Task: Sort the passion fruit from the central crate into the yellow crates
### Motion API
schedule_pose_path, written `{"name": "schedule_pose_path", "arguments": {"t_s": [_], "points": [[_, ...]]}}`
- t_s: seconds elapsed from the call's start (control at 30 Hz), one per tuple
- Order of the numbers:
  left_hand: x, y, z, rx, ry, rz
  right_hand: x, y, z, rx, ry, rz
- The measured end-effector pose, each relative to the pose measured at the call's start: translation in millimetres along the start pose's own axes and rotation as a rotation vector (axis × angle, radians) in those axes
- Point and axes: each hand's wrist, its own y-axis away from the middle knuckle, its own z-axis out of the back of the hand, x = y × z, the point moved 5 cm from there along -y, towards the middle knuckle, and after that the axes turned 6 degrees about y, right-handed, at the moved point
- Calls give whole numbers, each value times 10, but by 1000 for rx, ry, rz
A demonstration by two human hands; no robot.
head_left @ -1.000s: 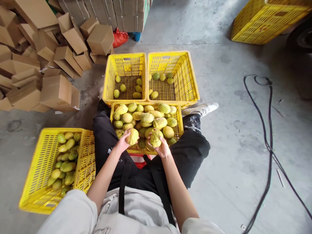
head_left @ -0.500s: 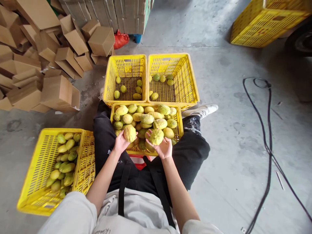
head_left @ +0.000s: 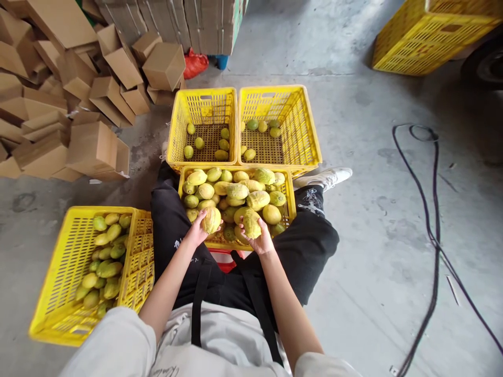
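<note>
Between my knees stands a yellow crate [head_left: 291, 201] heaped with yellow-green fruits [head_left: 237, 191]. My left hand [head_left: 198, 230] holds a yellow fruit with brownish streaks [head_left: 211, 220] over the crate's near left part. In my right hand [head_left: 261, 242] is a bumpy yellow-green fruit [head_left: 251, 224], with the fingers around its underside. The two held fruits are apart, side by side. Beyond the full crate are a left crate [head_left: 172, 133] and a right crate [head_left: 312, 128], each with several fruits on its bottom.
At the left, another yellow crate [head_left: 55, 277] holds many fruits. Cardboard boxes [head_left: 92, 146] are piled at the upper left. A black cable [head_left: 436, 209] lies on the floor at the right, and a yellow crate [head_left: 420, 44] stands at the upper right.
Both held fruits have turned in my hands. My fingers have closed more around them, and my right hand has shifted slightly toward me.
</note>
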Motion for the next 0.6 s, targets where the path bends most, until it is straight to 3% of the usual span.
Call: {"name": "schedule_pose_path", "arguments": {"t_s": [0.23,0.4,0.6], "points": [[0,15,-71,29,-24,43,56,30,-43,0,15,74],[-6,28,-86,5,101,64,121,65,-131,57,-17,108],[4,49,-96,59,184,90,113,32,-110,-18,20,130]]}}
